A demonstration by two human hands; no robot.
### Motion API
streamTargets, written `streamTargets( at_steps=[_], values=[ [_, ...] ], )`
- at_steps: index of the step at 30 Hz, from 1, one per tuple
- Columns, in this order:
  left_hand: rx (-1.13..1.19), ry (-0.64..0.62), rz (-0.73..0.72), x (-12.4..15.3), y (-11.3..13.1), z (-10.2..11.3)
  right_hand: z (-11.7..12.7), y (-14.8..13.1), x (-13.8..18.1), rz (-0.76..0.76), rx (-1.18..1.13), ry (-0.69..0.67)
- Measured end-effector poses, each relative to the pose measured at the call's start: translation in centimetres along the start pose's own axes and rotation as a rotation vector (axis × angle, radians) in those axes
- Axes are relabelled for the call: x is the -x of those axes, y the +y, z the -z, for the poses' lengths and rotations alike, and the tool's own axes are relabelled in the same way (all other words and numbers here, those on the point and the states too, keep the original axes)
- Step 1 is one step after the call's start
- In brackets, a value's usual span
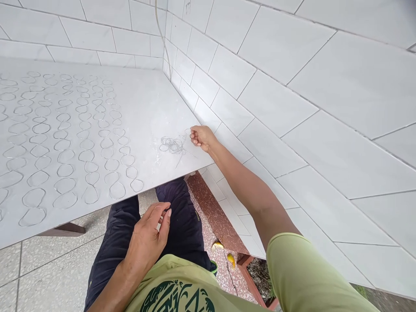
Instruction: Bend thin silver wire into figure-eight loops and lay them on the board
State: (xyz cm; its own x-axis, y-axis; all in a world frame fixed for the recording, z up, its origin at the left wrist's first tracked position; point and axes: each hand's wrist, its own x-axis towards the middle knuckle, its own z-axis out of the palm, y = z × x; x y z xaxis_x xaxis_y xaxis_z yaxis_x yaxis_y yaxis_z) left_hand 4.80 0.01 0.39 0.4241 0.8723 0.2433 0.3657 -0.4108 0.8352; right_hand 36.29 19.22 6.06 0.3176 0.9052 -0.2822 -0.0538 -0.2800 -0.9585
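My right hand [200, 137] reaches out over the white table's [143, 95] right edge, fingers curled and pinched at a small tangle of thin wire [173, 146]. Whether a strand is between the fingertips is too fine to tell. My left hand [150, 236] hovers below the table's front edge, over my dark trousers, fingers loosely bent and apart, holding nothing that I can see. Rows of several thin wire loops [65, 143], each shaped like a figure eight, cover the left and middle of the tabletop.
White tiled walls [292, 99] close in on the right and behind the table. A thin cable [161, 39] hangs down in the corner. Below lie a speckled floor [48, 260] and a reddish terrazzo step [211, 212].
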Motion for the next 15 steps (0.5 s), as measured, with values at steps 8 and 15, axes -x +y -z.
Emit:
streamTargets(
  at_steps=[8,15],
  values=[
    [0.244,0.075,0.296,-1.4,0.9,1.8,-3.0,-1.1,4.9,0.234,0.049,-0.464],
    [0.601,0.124,0.317,-6.4,2.7,3.3,-7.7,-1.1,8.7,0.294,0.113,-0.699]
  ],
)
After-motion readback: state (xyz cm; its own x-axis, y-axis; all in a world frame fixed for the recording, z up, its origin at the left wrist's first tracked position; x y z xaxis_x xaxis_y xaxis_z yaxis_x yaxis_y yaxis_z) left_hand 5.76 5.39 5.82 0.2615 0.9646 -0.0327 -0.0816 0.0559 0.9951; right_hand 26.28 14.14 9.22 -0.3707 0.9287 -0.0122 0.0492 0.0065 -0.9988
